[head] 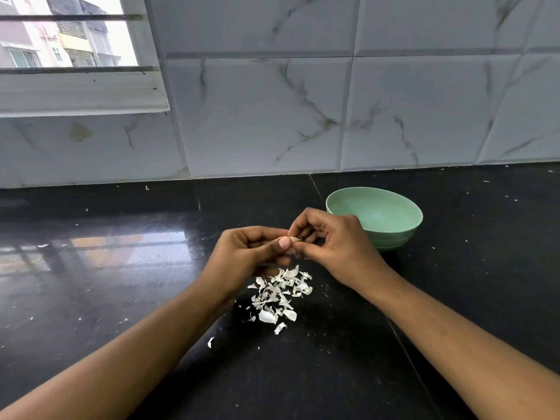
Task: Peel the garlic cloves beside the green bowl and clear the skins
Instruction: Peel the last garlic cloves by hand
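Garlic clove [294,239]: held in the air between both hands, above the table and just left of the green bowl; only a small pale tip shows.
Left hand [247,256]: fingers curled and closed on the clove, thumbnail pressed against its end.
Right hand [328,237]: pinched shut on the clove's other side, fingertips bunched around it.
Step in hand: peeling, by the look of it; best done by catching the loose skin edge with a nail and drawing it off along the clove's length, keeping the work over the pile.
Skins [280,295]: a heap of white papery flakes on the table directly under the hands, with stray bits nearer the camera.
Green bowl [375,218]: upright, apparently empty, partly behind the right hand.
Table [121,268]: glossy black stone, speckled with tiny skin fragments and reflecting window light.
Room: marbled white wall tiles [333,101] behind; a barred window [69,40] at upper left showing buildings outside.
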